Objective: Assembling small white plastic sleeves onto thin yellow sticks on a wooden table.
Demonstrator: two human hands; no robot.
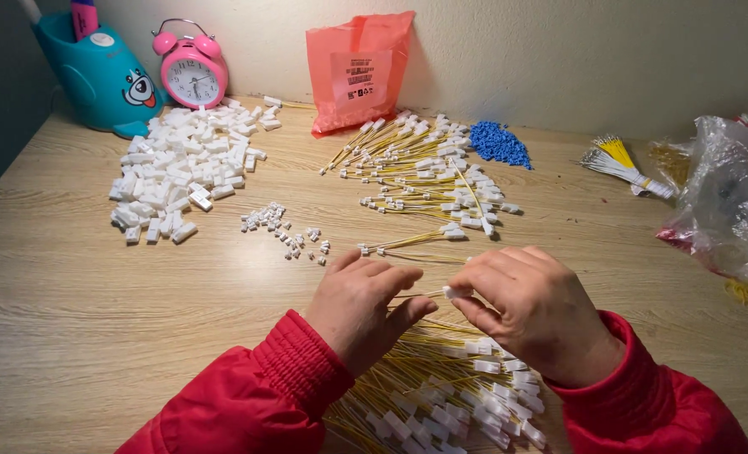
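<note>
Head view: your two hands meet over a heap of yellow wires at the near edge of the tabletop [71,277].

Largest first: the clear plastic bag [731,202] at the right edge is cut off, contents unreadable. The pile of white housings [181,168] sits toward the far left corner, the spread of finished leads [424,168] mid-table toward the far edge; sorted apart, likely so stock and done work don't mix. The heap of yellow wires [441,395] lies under your wrists, partly hidden by the red sleeves. Your right hand [534,311] pinches a small white connector [456,292] at the fingertips. Your left hand [366,307] is curled toward it, fingers on a thin wire [412,294], hard to make out. Loose tiny white pieces [286,231] lie just beyond.
</note>
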